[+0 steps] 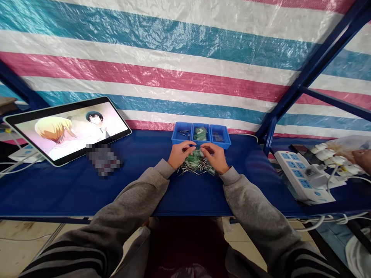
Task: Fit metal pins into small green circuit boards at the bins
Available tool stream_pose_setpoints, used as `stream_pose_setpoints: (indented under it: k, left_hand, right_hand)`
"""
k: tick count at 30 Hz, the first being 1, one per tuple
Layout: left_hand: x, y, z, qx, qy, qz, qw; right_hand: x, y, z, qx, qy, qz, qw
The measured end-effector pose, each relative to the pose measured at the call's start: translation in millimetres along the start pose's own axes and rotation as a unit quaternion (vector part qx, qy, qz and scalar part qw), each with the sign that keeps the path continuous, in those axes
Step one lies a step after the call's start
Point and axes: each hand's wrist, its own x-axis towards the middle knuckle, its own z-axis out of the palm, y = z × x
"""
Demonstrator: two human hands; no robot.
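Note:
Over the middle of the blue table, my left hand (181, 155) is closed in a pinch, thumb against fingertips. My right hand (216, 157) faces it, also pinched, with a small gap between the two. Whatever the fingertips hold is too small to make out. Beneath them lies a loose pile of thin metal pins or rods (193, 168), with small green-tinted plastic packets (197, 156) among them. Just behind my hands stands a blue three-part bin (182, 140). Its left compartment has a few metal rods, its middle one green packets (200, 133), its right one small dark pieces (217, 136).
A tablet (72, 131) showing a cartoon leans at the left, beside a blurred-out item (104, 160). To the right lie a white power strip (304, 177) with chargers and cables, and several white-capped bottles (326, 154). Another person's hand (363, 159) shows at the right edge.

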Motion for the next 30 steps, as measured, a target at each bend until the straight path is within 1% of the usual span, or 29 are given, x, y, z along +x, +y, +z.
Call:
stream_pose_setpoints:
  k: [4, 7, 17, 20, 24, 30]
  left_hand:
    - [-2.5, 4.3, 0.9, -0.036, -0.003, -0.023, 0.999]
    - [-2.8, 7.1, 1.6, -0.060, -0.006, -0.031, 0.998]
    - [-2.6, 7.4, 2.3, -0.080, -0.025, -0.044, 0.996]
    - [-2.3, 6.7, 2.2, -0.080, -0.024, -0.043, 0.996]
    - [-0.7, 3.1, 1.8, -0.061, -0.002, -0.022, 0.998]
    - [0.7, 4.1, 0.1, -0.035, -0.008, -0.003, 0.999]
  right_hand:
    - [-1.1, 1.5, 2.3, -0.003, -0.046, -0.025, 0.999]
    - [-1.5, 2.4, 3.2, -0.004, -0.057, -0.035, 0.998]
    - [-2.3, 2.1, 3.3, 0.001, -0.048, -0.034, 0.998]
    - [-1.9, 0.2, 2.7, -0.005, -0.036, -0.027, 0.999]
    - [-1.4, -3.0, 0.4, 0.002, -0.001, -0.004, 1.000]
    - [-0.8, -1.5, 0.1, -0.001, 0.004, 0.002, 1.000]
